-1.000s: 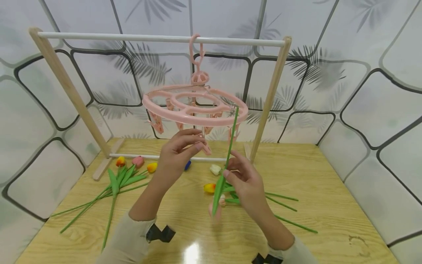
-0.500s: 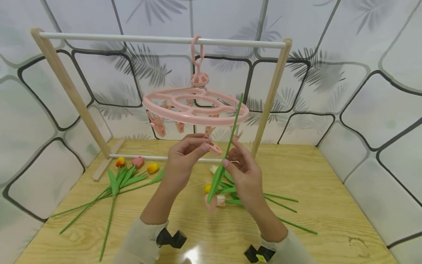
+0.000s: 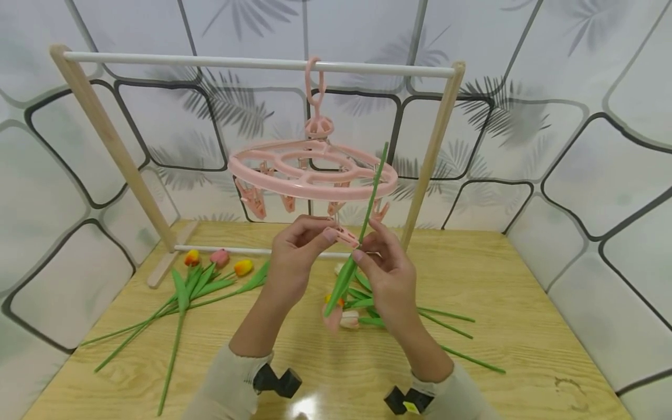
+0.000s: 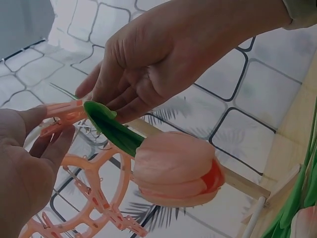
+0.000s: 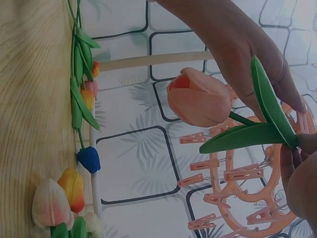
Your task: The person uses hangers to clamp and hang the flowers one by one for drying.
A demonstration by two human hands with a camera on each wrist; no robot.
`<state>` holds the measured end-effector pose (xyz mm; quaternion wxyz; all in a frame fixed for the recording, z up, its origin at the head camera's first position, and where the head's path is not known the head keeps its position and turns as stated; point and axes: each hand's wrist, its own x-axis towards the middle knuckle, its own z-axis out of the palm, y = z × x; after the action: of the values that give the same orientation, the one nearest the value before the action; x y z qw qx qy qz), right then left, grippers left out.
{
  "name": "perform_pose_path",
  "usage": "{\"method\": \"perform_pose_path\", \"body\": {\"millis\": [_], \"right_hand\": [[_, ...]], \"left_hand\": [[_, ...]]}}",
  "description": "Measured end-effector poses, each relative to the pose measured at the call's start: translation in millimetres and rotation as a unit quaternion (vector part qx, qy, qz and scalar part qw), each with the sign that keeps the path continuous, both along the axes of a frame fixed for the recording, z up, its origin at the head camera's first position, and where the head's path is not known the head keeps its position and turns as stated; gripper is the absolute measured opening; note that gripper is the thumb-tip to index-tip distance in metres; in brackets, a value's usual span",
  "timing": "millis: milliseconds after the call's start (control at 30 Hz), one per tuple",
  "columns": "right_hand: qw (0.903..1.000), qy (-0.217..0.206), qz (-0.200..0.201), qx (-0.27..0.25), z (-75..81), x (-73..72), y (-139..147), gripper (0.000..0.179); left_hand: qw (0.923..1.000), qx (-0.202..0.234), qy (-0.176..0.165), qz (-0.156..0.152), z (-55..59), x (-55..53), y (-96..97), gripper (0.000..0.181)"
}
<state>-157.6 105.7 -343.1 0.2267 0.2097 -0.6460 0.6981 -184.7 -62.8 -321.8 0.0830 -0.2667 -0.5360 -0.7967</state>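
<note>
My left hand (image 3: 299, 254) pinches a pink clothespin (image 3: 346, 235) that hangs under the front of the round pink clip hanger (image 3: 310, 189). Upside down in my right hand (image 3: 389, 280) is a pink artificial tulip (image 4: 178, 168), pinched by its green stem (image 3: 375, 189) near the leaves. Its stem end points up past the hanger's ring and its bloom hangs low. The clothespin's tip meets the stem just above my right thumb. Whether it clasps the stem, I cannot tell. In the right wrist view, the leaves (image 5: 242, 137) spread beside the bloom.
A wooden rack with a white bar (image 3: 210, 59) carries the hanger by its hook. Several other clothespins (image 3: 254, 203) dangle from the ring. Red-yellow, pink and yellow tulips (image 3: 191, 258) lie on the table at left. More tulips (image 3: 349, 319) lie under my right hand, and a blue one (image 5: 89, 159) lies near the lower bar.
My left hand has moved right with the clothespin, bringing it from apart to the stem. The tulip has risen slightly and tilted, its bloom shifting left. The hanger has turned a little.
</note>
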Motion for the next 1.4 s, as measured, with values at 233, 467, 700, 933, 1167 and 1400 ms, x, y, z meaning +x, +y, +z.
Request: {"method": "perform_pose_path", "body": {"millis": [233,467,700,933,1167,1400], "right_hand": [[0.9999,0.01,-0.01,0.008,-2.0,-1.1,-1.3,0.054],[0.9993,0.035,-0.012,0.005,-3.5,-2.1,-3.0,0.053],[0.9974,0.072,-0.013,-0.001,-6.7,-3.5,-4.9,0.053],[0.9972,0.064,-0.038,0.009,-7.1,-0.9,-5.9,0.052],[0.9973,0.062,-0.039,0.006,-5.7,0.0,-6.2,0.051],[0.9963,0.077,-0.037,0.0,-7.2,-2.7,-7.2,0.049]], "left_hand": [[0.9997,0.011,-0.015,0.015,-0.4,0.7,2.1,0.021],[0.9991,0.023,-0.031,0.018,-0.1,1.3,3.8,0.022],[0.9987,0.034,-0.035,0.017,-1.1,1.4,7.2,0.024],[0.9984,0.044,-0.033,0.01,-2.5,1.9,9.3,0.027],[0.9988,0.04,-0.028,-0.001,-3.5,2.4,9.4,0.02],[0.9991,0.038,-0.01,-0.014,-5.8,-0.1,10.5,0.02]]}}
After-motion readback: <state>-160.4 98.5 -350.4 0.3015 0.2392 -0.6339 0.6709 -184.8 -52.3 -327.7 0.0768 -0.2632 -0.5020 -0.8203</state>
